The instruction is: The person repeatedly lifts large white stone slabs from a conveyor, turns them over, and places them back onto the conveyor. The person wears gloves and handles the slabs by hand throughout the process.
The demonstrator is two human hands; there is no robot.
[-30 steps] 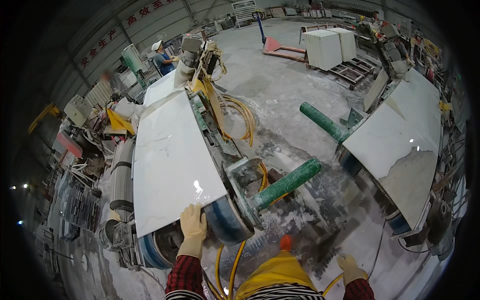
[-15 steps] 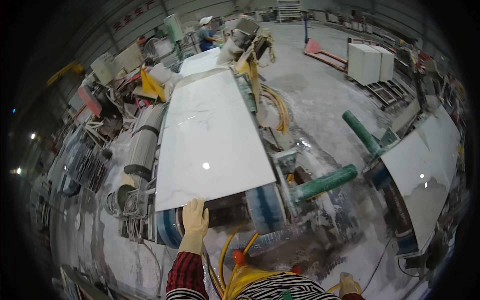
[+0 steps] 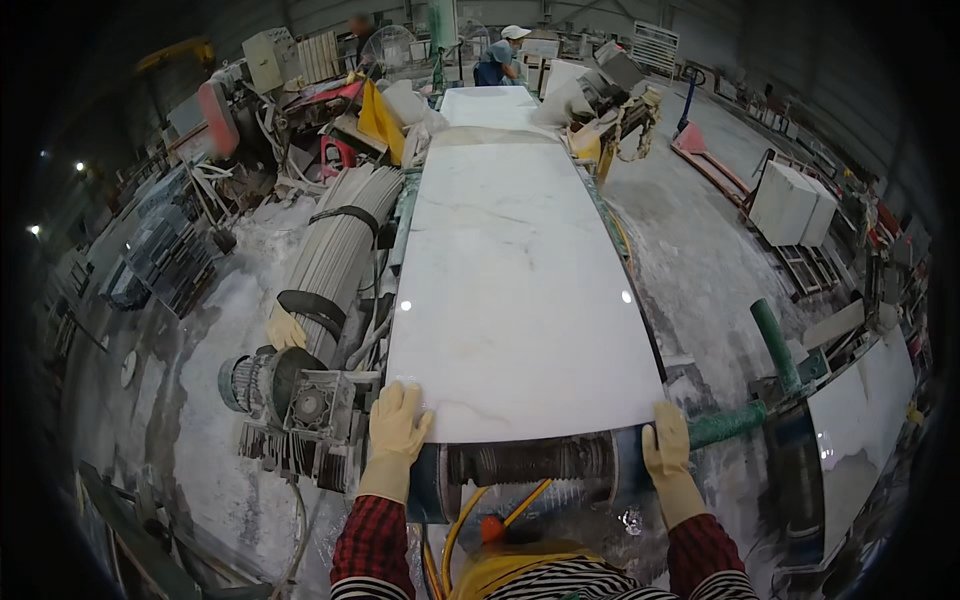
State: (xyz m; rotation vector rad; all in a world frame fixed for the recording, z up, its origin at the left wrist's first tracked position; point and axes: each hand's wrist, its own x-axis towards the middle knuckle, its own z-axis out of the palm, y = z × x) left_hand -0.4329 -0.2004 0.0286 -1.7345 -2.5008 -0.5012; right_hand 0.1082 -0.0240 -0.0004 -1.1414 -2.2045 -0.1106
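Observation:
A long white marble slab lies flat on a machine bed and runs away from me. My left hand, in a pale glove, grips the slab's near left corner. My right hand, gloved too, holds the near right corner. Under the slab's near edge sits a dark roller between blue end pieces.
A grey motor and gearbox with a ribbed grey hose stand to the left. Green rollers and another white slab are on the right. A person in a white cap stands at the far end. White stone blocks rest on pallets.
My view has swung left so the slab is now centred. My right hand has come up from below and taken the slab's right corner. My left hand stays on the left corner.

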